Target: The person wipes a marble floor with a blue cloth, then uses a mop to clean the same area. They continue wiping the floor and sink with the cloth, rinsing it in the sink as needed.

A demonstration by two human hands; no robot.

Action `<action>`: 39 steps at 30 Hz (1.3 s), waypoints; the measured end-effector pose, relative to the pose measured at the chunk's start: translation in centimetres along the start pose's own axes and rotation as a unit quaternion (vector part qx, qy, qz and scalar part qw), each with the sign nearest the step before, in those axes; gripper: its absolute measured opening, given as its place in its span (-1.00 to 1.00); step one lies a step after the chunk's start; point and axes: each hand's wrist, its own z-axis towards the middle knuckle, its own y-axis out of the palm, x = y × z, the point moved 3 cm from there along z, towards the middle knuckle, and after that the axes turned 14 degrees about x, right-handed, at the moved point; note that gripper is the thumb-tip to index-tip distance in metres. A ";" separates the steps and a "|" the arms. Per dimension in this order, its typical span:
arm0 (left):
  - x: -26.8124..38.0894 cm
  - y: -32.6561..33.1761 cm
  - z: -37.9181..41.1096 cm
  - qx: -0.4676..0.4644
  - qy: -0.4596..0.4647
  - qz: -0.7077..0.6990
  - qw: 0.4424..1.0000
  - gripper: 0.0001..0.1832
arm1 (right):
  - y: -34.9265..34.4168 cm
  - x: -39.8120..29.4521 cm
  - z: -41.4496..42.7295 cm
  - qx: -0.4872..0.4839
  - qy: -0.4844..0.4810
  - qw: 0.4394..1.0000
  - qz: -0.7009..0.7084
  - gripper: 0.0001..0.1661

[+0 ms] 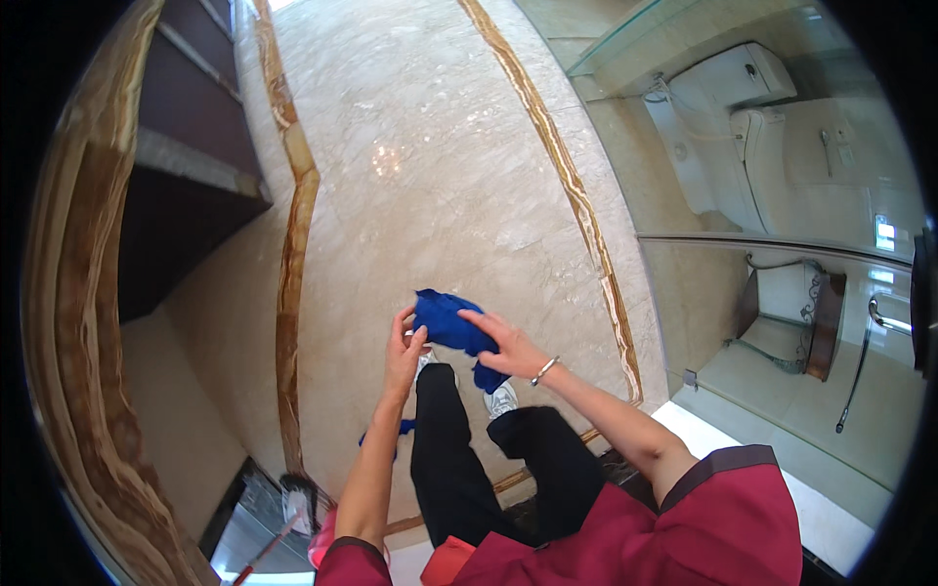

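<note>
A blue cloth (451, 320), bunched and folded over itself, is held between my two hands above the stone floor. My left hand (403, 351) pinches its left edge with thumb and fingers. At the right end, my right hand (509, 348) grips it, the index finger lying across the top. A loose flap of the fabric hangs beneath the right hand, near my white shoe (501, 400). Another piece of blue cloth (405, 427) lies on the floor beside my left forearm, partly hidden by the arm and my black trousers.
Brown inlaid stone bands (289, 271) cross the polished floor (410, 220). On the right, a glass partition (777, 238) fronts a toilet (755, 161) and a chair (788, 319). A brown-veined stone counter edge (95, 293) runs along the left. Behind me are a pink bucket (322, 538) and a red-handled tool (267, 553).
</note>
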 end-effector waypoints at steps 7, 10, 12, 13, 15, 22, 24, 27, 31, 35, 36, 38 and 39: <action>-1.2 -4.8 14.6 -0.021 0.048 0.164 0.985 -0.52 | -12.1 8.9 7.6 0.149 0.072 0.986 -0.037 -0.17; -1.5 -4.9 20.6 -0.005 0.085 0.252 0.964 -0.53 | -17.3 15.5 10.6 0.227 0.089 0.967 -0.074 -0.16; -1.6 -2.8 24.5 -0.001 0.102 0.335 0.937 -0.51 | -20.5 21.0 12.9 0.287 0.080 0.950 -0.095 -0.16; -2.2 -1.7 26.6 0.004 0.126 0.364 0.923 -0.49 | -21.7 23.7 14.4 0.314 0.073 0.941 -0.105 -0.17; -3.9 0.5 30.8 0.008 0.170 0.423 0.890 -0.47 | -23.5 31.0 17.4 0.340 0.127 0.925 -0.111 -0.11; -12.7 5.7 40.8 0.094 0.206 0.686 0.692 -0.23 | -23.7 55.4 25.9 0.303 0.155 0.827 -0.448 -0.08; -14.0 5.9 40.8 0.111 0.230 0.669 0.699 -0.19 | -23.9 58.4 29.2 0.378 0.079 0.795 -0.468 -0.16; -14.1 7.0 40.7 0.128 0.224 0.669 0.697 -0.18 | -27.7 59.8 37.7 0.474 0.008 0.767 -0.433 -0.31; -14.3 8.1 42.2 0.103 0.233 0.646 0.719 -0.23 | -32.1 54.9 56.5 0.476 -0.130 0.742 -0.454 -0.30; -13.2 5.6 40.6 0.138 0.171 0.645 0.732 -0.33 | -9.6 39.9 64.2 0.322 -0.391 0.814 -0.286 -0.42; -12.1 5.5 40.5 0.141 0.147 0.636 0.744 -0.36 | -3.2 37.2 61.6 0.258 -0.437 0.820 -0.264 -0.48; -9.6 5.5 40.9 0.173 0.147 0.612 0.757 -0.40 | 6.9 35.5 53.1 0.118 -0.513 0.828 -0.193 -0.62; -8.2 5.2 40.8 0.210 0.164 0.600 0.754 -0.42 | 10.1 35.6 47.7 0.055 -0.507 0.845 -0.162 -0.60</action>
